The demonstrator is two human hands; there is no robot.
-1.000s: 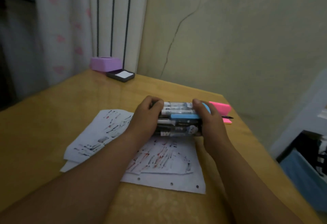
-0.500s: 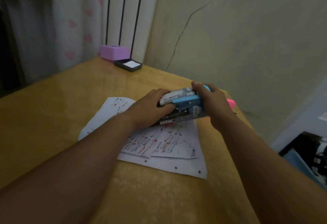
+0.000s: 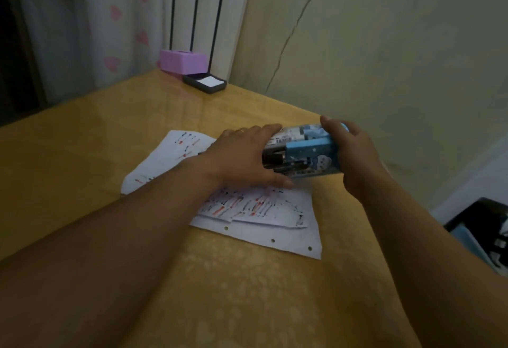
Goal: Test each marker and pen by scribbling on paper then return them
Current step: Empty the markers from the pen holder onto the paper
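Head view: a blue case [image 3: 310, 152] with a cartoon figure printed on its side lies on its side, tilted a little, near the right edge of the table [image 3: 82, 155]. It is at the far edge of the paper sheets [image 3: 264, 210]; whether it touches the table cannot be told. Its open end faces left, and markers and pens [image 3: 275, 158] are packed inside. Their dark and white barrels stick out of the opening, and one white barrel carries a barcode label.

The left hand [image 3: 244, 155] has its fingers straight and close together, laid flat against the protruding ends of the markers and pens. The right hand [image 3: 354, 155] wraps the closed end of the blue case, thumb over the top, and grips it.

The paper sheets overlap in a loose stack near the middle of the table, covered in short red and black scribbles; the bottom sheet has punched holes along its near edge.

At the far corner of the table sit a purple box [image 3: 182, 61] and, just beside it, a shallow black tray [image 3: 204, 83] holding something white.
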